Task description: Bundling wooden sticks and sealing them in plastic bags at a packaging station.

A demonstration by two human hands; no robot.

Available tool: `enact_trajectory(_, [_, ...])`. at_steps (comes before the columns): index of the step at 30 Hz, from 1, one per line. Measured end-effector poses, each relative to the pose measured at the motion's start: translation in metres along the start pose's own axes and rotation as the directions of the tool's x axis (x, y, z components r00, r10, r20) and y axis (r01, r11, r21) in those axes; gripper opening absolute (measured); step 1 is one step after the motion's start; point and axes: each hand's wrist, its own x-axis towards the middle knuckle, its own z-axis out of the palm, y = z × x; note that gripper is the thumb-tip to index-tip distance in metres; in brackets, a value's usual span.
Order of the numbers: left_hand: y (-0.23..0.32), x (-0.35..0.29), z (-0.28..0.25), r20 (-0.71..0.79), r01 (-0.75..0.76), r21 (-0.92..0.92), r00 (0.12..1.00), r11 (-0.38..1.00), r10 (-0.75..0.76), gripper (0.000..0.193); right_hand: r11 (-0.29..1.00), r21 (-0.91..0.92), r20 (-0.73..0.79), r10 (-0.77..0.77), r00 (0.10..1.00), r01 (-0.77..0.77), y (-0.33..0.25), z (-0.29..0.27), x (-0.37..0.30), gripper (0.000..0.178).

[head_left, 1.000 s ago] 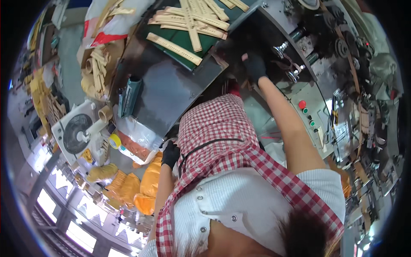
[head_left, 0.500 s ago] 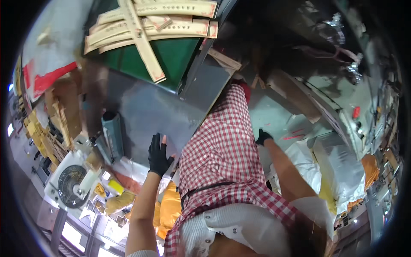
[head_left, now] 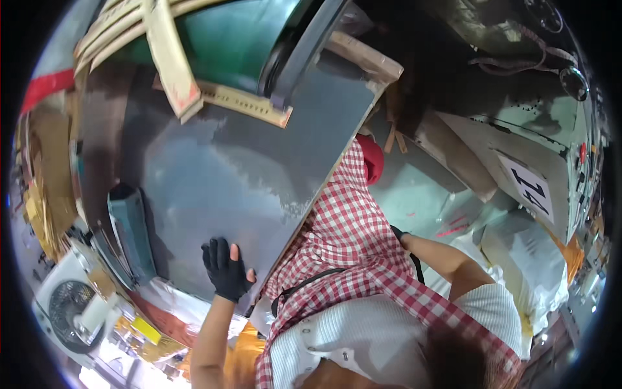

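A dark metal tabletop (head_left: 194, 162) spreads before a worker, whose gloved left hand (head_left: 225, 269) lies over its near edge, forearm upright, fingers pointing away and slightly apart, holding nothing. The right arm bends inward, its gloved right hand (head_left: 398, 233) tucked against a red-checked apron (head_left: 350, 233), finger state impossible to tell. Pale wooden strips (head_left: 170, 61) cross a green surface (head_left: 236, 39) at the tabletop's far side.
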Motion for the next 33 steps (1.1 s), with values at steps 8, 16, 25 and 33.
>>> enact_trajectory(8, [0.042,0.028,-0.006,-0.088,-0.011,0.002,0.996,1.0,0.011,0.087,0.919,-0.321,-0.316,0.125,0.94,-0.23,-0.155,0.063,-0.019,0.044])
enact_trajectory(16, [0.09,0.078,-0.005,-0.162,-0.049,0.115,0.985,0.992,0.067,0.093,1.0,-0.021,-0.099,0.012,0.995,-0.014,-0.198,0.053,-0.05,0.027])
enact_trajectory(25, [0.108,0.193,-0.012,-0.173,-0.136,0.009,0.976,0.991,0.135,0.094,0.142,-0.772,-0.612,-0.427,0.665,-0.619,-0.237,-0.036,0.066,0.04])
enact_trajectory(33, [0.113,0.238,-0.013,-0.067,-0.129,-0.028,0.99,0.991,0.127,0.085,-0.364,-0.81,-0.252,-0.494,0.832,-0.461,-0.253,-0.064,0.212,0.021])
